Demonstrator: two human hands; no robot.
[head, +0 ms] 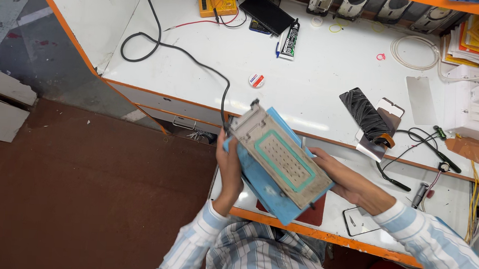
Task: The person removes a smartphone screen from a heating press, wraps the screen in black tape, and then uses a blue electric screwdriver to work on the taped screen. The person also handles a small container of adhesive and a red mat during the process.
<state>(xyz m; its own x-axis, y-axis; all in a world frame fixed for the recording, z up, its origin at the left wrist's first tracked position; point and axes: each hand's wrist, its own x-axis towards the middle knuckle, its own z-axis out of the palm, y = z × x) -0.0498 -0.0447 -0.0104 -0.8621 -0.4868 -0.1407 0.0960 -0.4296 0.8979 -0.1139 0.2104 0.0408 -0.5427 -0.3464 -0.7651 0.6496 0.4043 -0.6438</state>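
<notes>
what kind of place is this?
Likely a phone repair bench: a yellow multimeter, a cracked black phone screen, and a blue corded heating plate held in both hands on a white orange-edged worktop.

Blue box-shaped device (277, 166) with worn grey top plate, green-bordered perforated pad at centre. Tilted, long axis running 11 to 5 o'clock, held clear above white bench edge. Black cable (186, 53) leaving upper end toward 11 o'clock, looping over bench.
</notes>
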